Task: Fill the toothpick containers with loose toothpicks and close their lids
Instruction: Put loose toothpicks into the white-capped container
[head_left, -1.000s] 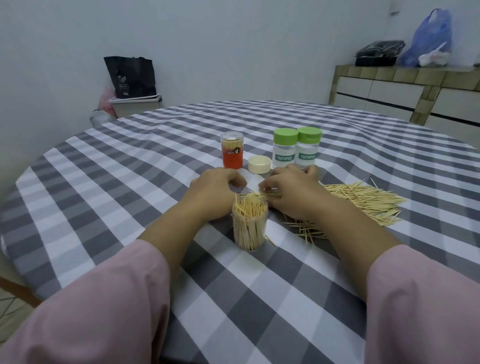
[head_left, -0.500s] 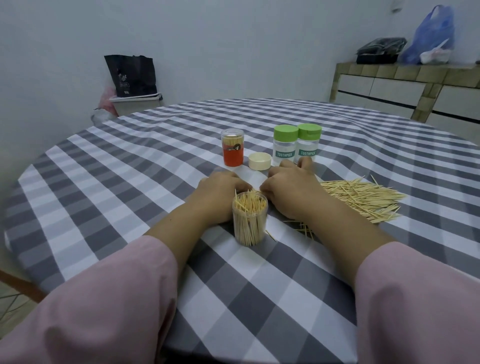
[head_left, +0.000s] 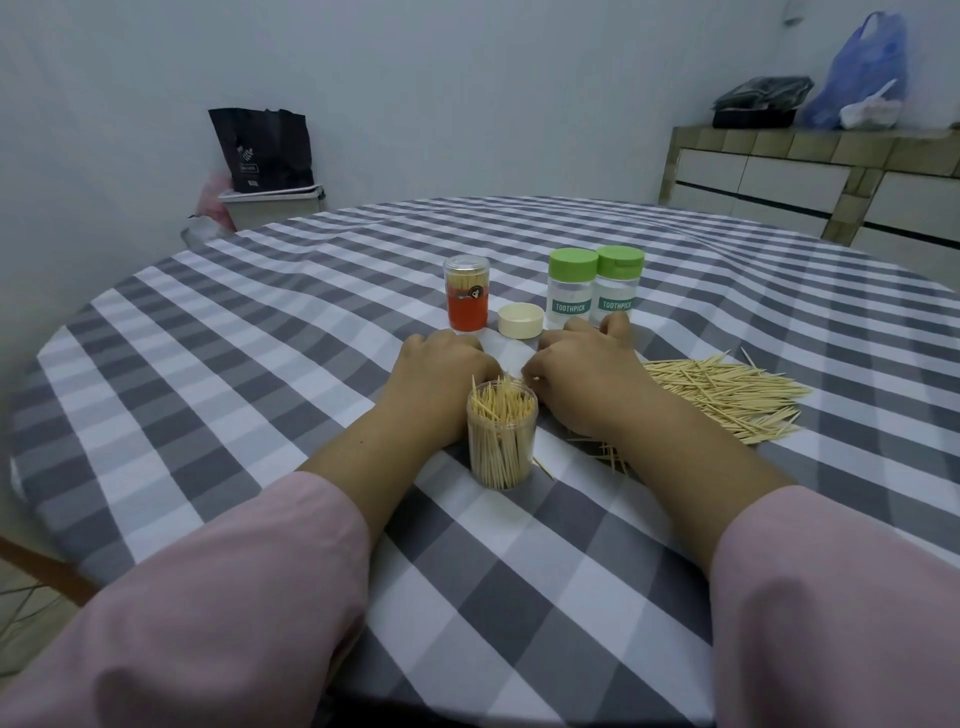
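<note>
Both your forearms reach forward over the checked tablecloth (head_left: 218, 395), palms down, knuckles toward the camera. Your left hand (head_left: 441, 366) lies with its fingers curled under, just behind the open clear container (head_left: 502, 441), which stands upright, lidless and packed with toothpicks. Your right hand (head_left: 587, 376) sits just beside it, fingers bent down toward the cloth, with its far fingers close to the two green-lidded toothpick jars (head_left: 595, 286). Whether either hand is pinching any toothpicks cannot be told, since the fingertips are hidden under the knuckles. The loose toothpick pile (head_left: 727, 397) lies to the right of your right hand, and a few strays show beside your right forearm. A cream lid (head_left: 520, 320) rests between the red container (head_left: 466, 293), which is capped, and the green-lidded jars.
</note>
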